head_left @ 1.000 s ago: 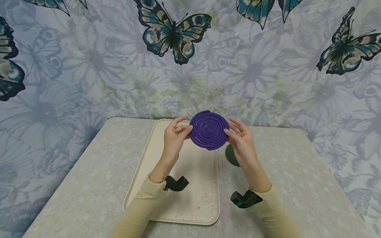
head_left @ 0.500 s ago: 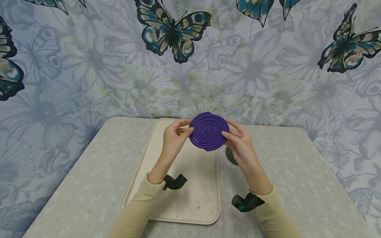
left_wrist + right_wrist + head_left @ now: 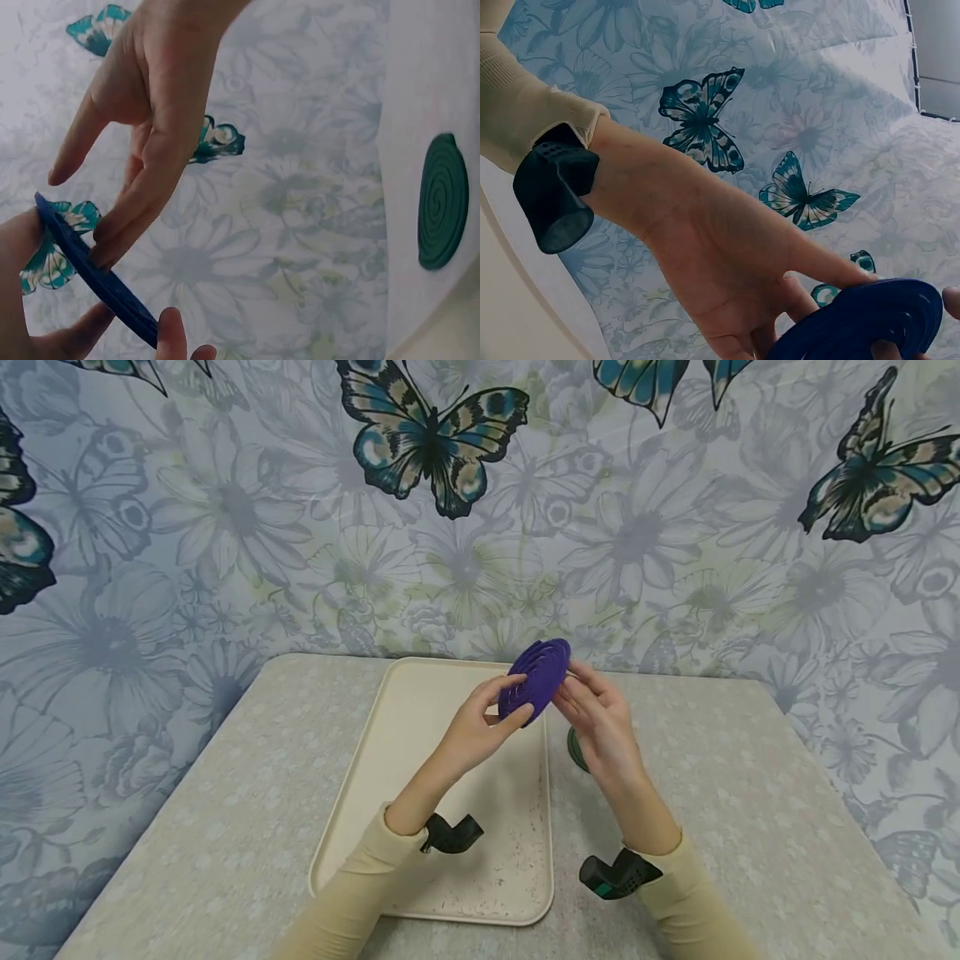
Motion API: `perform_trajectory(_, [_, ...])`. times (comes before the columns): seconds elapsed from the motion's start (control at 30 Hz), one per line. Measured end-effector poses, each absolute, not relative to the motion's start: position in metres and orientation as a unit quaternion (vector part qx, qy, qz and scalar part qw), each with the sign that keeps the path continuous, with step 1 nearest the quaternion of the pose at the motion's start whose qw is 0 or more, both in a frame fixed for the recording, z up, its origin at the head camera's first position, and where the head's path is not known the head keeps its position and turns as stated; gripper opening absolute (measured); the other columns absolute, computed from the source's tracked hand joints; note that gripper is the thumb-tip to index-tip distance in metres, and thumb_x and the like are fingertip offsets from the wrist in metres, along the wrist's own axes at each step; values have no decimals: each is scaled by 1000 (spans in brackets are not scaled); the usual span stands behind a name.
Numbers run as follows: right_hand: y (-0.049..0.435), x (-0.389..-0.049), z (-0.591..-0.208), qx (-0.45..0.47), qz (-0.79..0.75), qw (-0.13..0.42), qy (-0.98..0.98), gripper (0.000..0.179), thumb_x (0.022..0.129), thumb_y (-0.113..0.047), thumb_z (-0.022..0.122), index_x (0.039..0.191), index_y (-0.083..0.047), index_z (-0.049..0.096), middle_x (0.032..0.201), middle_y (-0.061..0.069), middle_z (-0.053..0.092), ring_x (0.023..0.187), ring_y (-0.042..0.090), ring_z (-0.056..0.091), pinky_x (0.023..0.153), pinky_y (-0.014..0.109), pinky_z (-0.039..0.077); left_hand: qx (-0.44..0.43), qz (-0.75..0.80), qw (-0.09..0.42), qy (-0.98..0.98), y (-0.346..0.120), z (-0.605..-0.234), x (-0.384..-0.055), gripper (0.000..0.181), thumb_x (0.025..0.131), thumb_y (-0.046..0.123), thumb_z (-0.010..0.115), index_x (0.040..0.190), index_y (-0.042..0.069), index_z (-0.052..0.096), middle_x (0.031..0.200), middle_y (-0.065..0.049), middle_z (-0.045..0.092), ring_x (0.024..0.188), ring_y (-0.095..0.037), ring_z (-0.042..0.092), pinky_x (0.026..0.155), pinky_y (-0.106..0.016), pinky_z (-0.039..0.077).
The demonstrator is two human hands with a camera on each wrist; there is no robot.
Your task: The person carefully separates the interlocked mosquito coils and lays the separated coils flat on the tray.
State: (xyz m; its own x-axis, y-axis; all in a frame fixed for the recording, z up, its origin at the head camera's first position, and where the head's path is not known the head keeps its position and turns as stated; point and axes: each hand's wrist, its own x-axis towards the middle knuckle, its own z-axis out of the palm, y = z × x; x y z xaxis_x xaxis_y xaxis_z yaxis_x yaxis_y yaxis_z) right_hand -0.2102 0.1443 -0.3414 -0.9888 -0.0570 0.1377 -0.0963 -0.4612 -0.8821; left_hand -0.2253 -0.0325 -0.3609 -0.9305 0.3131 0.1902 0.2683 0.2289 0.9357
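Observation:
A purple spiral disc (image 3: 536, 681), made of coiled strands, is held in the air, tilted nearly edge-on in the head view. My left hand (image 3: 476, 727) grips it by the edge between thumb and fingers. My right hand (image 3: 603, 727) is on its right side. In the left wrist view the right hand (image 3: 161, 112) reaches in from above with fairly straight fingers touching the disc (image 3: 97, 277), its thumb standing apart. A green spiral disc (image 3: 576, 750) lies on the table, mostly hidden behind the right hand in the head view.
A cream tray (image 3: 412, 760) with dark specks lies under the left arm. The pale patterned table (image 3: 720, 793) extends on both sides of it. Behind stands a wall covering (image 3: 225, 543) with flowers and butterflies. Black cameras (image 3: 453, 833) sit on both wrists.
The purple disc has turned from facing the head camera to nearly edge-on. My left hand has moved right with it. The right hand has changed from pinching its rim to touching it with the fingers.

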Motion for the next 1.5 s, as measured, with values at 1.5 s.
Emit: perform_trajectory(1.5, [137,-212,-347,96,868,70,-482,35,98,-1,26,125,-2,48,101,2,64,86,10,66,76,23,58,69,844,-116,518,-33,-352,-219,29,99,12,49,120,-5,59,94,3,69,90,-10,66,82,-23,57])
